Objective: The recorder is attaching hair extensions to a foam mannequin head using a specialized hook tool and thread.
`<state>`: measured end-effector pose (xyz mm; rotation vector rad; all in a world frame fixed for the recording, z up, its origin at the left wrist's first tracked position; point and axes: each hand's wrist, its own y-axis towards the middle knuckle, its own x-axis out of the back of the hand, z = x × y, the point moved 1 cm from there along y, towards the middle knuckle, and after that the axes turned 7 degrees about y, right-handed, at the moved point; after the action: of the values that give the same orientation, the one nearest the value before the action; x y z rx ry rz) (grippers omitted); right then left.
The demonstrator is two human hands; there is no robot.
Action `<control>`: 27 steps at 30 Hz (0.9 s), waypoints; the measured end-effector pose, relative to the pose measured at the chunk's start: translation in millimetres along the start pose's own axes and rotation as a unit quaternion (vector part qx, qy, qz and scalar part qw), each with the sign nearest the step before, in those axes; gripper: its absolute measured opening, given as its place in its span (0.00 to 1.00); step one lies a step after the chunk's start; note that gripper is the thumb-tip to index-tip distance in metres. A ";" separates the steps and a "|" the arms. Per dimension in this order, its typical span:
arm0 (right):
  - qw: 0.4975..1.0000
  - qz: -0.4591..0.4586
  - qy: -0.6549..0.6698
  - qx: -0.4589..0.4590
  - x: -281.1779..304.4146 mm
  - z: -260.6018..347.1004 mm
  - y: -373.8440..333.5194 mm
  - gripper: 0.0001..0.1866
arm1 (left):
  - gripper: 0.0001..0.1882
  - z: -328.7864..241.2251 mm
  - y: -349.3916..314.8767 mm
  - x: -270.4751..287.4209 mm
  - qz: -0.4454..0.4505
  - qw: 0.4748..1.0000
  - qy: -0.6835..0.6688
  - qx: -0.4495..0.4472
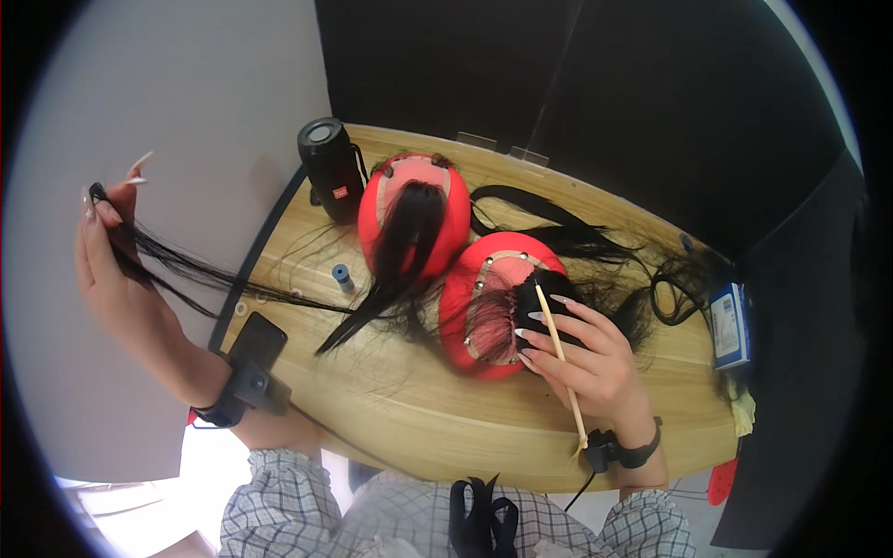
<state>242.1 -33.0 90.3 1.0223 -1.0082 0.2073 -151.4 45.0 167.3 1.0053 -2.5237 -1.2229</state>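
At the far left of the frame her left hand (110, 253) pinches a strand of black hair (200, 274); the right hand (584, 352), centre right, grips a wooden stick (561, 358) against the nearer red wig head (491, 307).

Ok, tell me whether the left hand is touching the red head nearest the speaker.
Apart. The head view shows the left hand raised off the table's left edge, pinching a hair bundle, with bare table between it and the red head.
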 end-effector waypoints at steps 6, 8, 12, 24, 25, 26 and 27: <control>1.000 0.011 -0.006 -0.009 -5.7 -1.8 -3.0 0.09 | 0.14 0.1 -0.8 -4.2 -0.026 0.999 -0.014 0.046; 1.000 0.008 -0.008 -0.007 -6.7 -1.8 -2.8 0.10 | 0.14 14.1 7.6 10.0 -0.048 0.996 -0.008 0.070; 1.000 -0.001 -0.005 -0.007 -10.2 -4.1 -2.9 0.10 | 0.14 27.1 19.3 32.1 -0.034 0.997 -0.002 0.070; 0.999 0.022 0.048 -0.014 -15.9 -0.5 -2.9 0.11 | 0.13 58.8 29.8 92.2 0.188 0.781 -0.567 0.182; 0.999 0.007 0.044 -0.019 -14.1 0.9 -1.9 0.12 | 0.14 55.8 29.7 86.7 0.211 0.794 -0.548 0.159; 0.999 -0.009 0.040 -0.023 -11.4 2.6 -0.2 0.14 | 0.14 54.2 29.8 85.0 0.233 0.806 -0.527 0.135; 0.998 -0.030 0.035 -0.032 -3.5 7.1 4.5 0.14 | 0.14 63.4 25.2 93.2 0.011 0.943 -0.308 0.129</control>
<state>233.3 -35.1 91.4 0.9781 -0.9147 0.1592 -261.1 37.2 131.9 0.7077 -3.2305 -1.3981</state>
